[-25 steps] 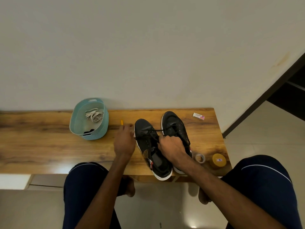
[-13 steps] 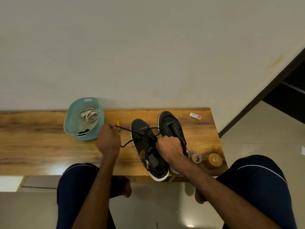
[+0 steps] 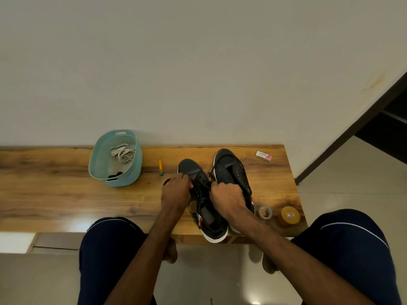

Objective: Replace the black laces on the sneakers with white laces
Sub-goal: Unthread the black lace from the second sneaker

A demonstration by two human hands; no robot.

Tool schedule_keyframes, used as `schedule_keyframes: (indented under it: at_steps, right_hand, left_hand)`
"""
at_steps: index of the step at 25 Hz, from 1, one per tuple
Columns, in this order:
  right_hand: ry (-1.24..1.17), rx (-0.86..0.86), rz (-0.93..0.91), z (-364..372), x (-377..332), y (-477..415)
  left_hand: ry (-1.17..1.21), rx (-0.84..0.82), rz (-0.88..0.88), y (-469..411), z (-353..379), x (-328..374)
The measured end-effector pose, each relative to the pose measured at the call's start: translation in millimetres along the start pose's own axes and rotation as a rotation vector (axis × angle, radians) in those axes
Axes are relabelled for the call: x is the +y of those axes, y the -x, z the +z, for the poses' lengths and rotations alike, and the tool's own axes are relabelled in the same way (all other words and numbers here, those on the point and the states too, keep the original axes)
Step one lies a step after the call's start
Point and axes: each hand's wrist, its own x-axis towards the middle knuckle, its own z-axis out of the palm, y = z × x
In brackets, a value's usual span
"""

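Black laces point(image 3: 202, 184) run criss-cross over the left sneaker point(image 3: 206, 213), which sits beside the right sneaker point(image 3: 231, 170) at the near edge of a wooden bench point(image 3: 55, 186), toes to the wall. A seated person's left hand point(image 3: 176, 192) has its fingers curled in and pinching the lace at the shoe's outer side. The right hand point(image 3: 226, 197) lies over the right sneaker with its fingers bunched around a strand between the two shoes, hiding the eyelets beneath. White laces point(image 3: 123, 152) lie coiled in a teal basket point(image 3: 94, 166) to the left, well apart from the shoes. A yellow marker point(image 3: 161, 167) rests between the basket and the sneakers. An eraser point(image 3: 263, 155) lies by the wall, and a tape roll point(image 3: 265, 212) and a yellow jar point(image 3: 290, 217) stand just right of the shoes.
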Motion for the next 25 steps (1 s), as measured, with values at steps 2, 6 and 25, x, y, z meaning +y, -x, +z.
schedule_keyframes:
  at_steps: [2, 6, 25]
  right_hand:
    - [0.003, -0.006, 0.013, -1.2, -0.2, -0.1]
    - [0.004, -0.013, 0.024, -3.5, -0.1, 1.4]
    - [-0.057, -0.033, -0.03, -13.4, -2.7, 7.8]
  left_hand:
    - [-0.105, 0.013, -0.124, -3.3, -12.5, -16.8]
    - [-0.173, -0.02, -0.556, -3.5, -36.2, -66.4]
    - [0.201, -0.068, 0.056, -14.9, 17.6, 17.1]
